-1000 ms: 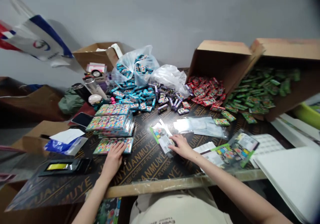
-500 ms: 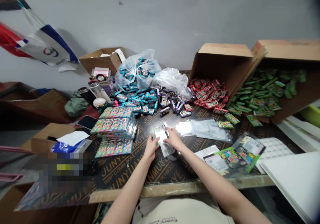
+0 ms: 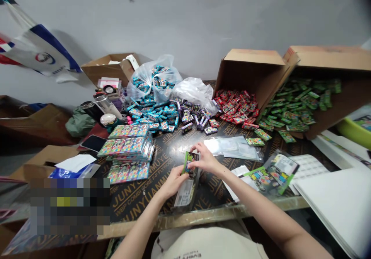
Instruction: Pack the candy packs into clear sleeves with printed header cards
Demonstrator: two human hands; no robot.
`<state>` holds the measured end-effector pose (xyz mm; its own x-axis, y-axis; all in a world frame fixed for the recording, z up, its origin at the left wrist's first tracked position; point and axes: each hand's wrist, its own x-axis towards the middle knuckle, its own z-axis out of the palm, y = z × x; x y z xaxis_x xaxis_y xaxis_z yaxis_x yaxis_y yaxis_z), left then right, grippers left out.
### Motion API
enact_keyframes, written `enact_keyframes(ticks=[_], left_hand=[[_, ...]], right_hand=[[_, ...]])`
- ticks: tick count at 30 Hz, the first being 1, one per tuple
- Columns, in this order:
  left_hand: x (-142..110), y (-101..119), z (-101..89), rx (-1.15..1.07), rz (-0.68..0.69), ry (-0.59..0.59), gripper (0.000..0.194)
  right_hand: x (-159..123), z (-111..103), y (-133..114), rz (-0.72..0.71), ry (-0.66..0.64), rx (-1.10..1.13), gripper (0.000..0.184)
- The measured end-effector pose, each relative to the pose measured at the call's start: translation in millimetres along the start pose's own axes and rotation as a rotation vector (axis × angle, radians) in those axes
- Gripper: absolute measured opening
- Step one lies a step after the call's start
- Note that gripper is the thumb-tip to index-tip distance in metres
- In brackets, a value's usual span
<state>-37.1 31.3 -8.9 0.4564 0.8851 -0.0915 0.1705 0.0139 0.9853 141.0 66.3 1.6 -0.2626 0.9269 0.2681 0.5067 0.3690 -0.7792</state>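
Note:
A small green-and-black printed card [image 3: 191, 159] is between my two hands, above the front middle of the table. My left hand [image 3: 175, 180] closes on its lower left side, thumb over the front. At its upper right, my right hand [image 3: 206, 159] grips with bent fingers. A clear plastic sleeve [image 3: 184, 194] with a pale printed panel hangs below the card; whether the card lies inside it I cannot tell. To the right of my right hand lie flat clear sleeves [image 3: 234, 148]. Printed cards in clear sleeves [image 3: 268, 178] lie nearer the edge.
Stacked bagged packs [image 3: 127, 151] stand at left. Small blue boxes [image 3: 156, 114], purple boxes [image 3: 188, 116] and red boxes [image 3: 237, 106] are piled along the back. Green packets [image 3: 301, 104] spill from a cardboard carton [image 3: 330, 58]. White boards [image 3: 333, 209] lie at right.
The piece in my hands has turned from a mostly white side to its green-and-black printed face. My right hand has lifted toward its top edge. The whole view has shifted slightly.

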Motion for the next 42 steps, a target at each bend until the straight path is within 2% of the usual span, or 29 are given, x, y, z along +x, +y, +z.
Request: enact_keyframes(ticks=[2, 4, 6, 9, 12, 15, 17, 19, 21, 23, 25, 26, 27, 29, 31, 32, 35, 37, 40, 42], left_hand=[[-4.9, 2.9, 3.8, 0.026, 0.049, 0.007, 0.017], [-8.6, 2.3, 9.6, -0.086, 0.035, 0.039, 0.021], [-12.0, 0.9, 15.3, -0.312, -0.044, -0.002, 0.03], [-16.2, 2.3, 20.0, -0.639, -0.208, -0.133, 0.043], [-16.8, 8.8, 19.3, -0.726, -0.231, -0.108, 0.047], [-15.0, 15.1, 17.2, -0.692, -0.2, -0.078, 0.046], [-14.3, 17.6, 17.1, -0.674, -0.248, -0.082, 0.04], [-14.2, 19.4, 17.5, -0.664, -0.308, -0.069, 0.033], [-14.3, 21.8, 16.9, -0.65, -0.328, -0.033, 0.03], [-14.4, 25.1, 14.4, -0.634, -0.313, 0.023, 0.031], [-14.9, 28.4, 10.8, -0.624, -0.309, 0.102, 0.033], [-15.3, 29.6, 9.3, -0.62, -0.314, 0.138, 0.034], [-15.7, 30.5, 8.2, -0.616, -0.322, 0.171, 0.035], [-16.4, 31.1, 7.9, -0.601, -0.329, 0.214, 0.036], [-16.7, 30.4, 9.5, -0.571, -0.303, 0.206, 0.036], [-16.5, 29.7, 10.2, -0.543, -0.277, 0.19, 0.036], [-14.0, 26.8, 9.3, -0.387, -0.201, 0.155, 0.035], [-10.5, 24.2, 5.2, -0.3, -0.173, 0.201, 0.036], [-3.8, 19.1, -2.3, -0.303, -0.14, 0.317, 0.037], [-0.7, 14.5, -4.6, -0.323, -0.132, 0.336, 0.036]], right_hand=[[0.1, -7.5, -4.4, 0.015, -0.084, 0.055, 0.034], [-1.0, -14.5, -9.1, 0.016, -0.139, 0.07, 0.024], [-1.7, -21.5, -14.5, -0.022, -0.135, 0.05, 0.02], [-1.1, -30.5, -22.0, -0.091, -0.109, 0.029, 0.02], [-0.1, -37.6, -26.6, -0.114, -0.141, 0.05, 0.019], [0.5, -44.1, -28.0, -0.099, -0.308, 0.153, 0.032], [1.6, -47.2, -27.6, -0.091, -0.427, 0.193, 0.047], [3.5, -47.8, -26.4, -0.108, -0.474, 0.172, 0.055], [5.5, -45.4, -24.2, -0.128, -0.433, 0.152, 0.056], [6.3, -40.3, -21.1, -0.098, -0.241, 0.154, 0.055], [4.8, -33.1, -17.6, 0.004, 0.027, 0.189, 0.057], [3.2, -29.0, -16.0, 0.081, 0.102, 0.233, 0.058], [1.1, -24.6, -14.7, 0.158, 0.097, 0.307, 0.057], [-3.3, -16.0, -13.5, 0.27, -0.082, 0.525, 0.049], [-5.8, -9.1, -13.9, 0.305, -0.224, 0.709, 0.038], [-5.8, -7.0, -14.4, 0.304, -0.219, 0.753, 0.035], [-4.1, -4.9, -16.0, 0.338, -0.089, 0.761, 0.03], [-6.2, -4.4, -15.7, 0.388, -0.113, 0.784, 0.032], [-19.4, -0.1, -10.7, 0.433, -0.376, 0.857, 0.043], [-30.8, 4.2, -3.6, 0.436, -0.499, 0.876, 0.043]])
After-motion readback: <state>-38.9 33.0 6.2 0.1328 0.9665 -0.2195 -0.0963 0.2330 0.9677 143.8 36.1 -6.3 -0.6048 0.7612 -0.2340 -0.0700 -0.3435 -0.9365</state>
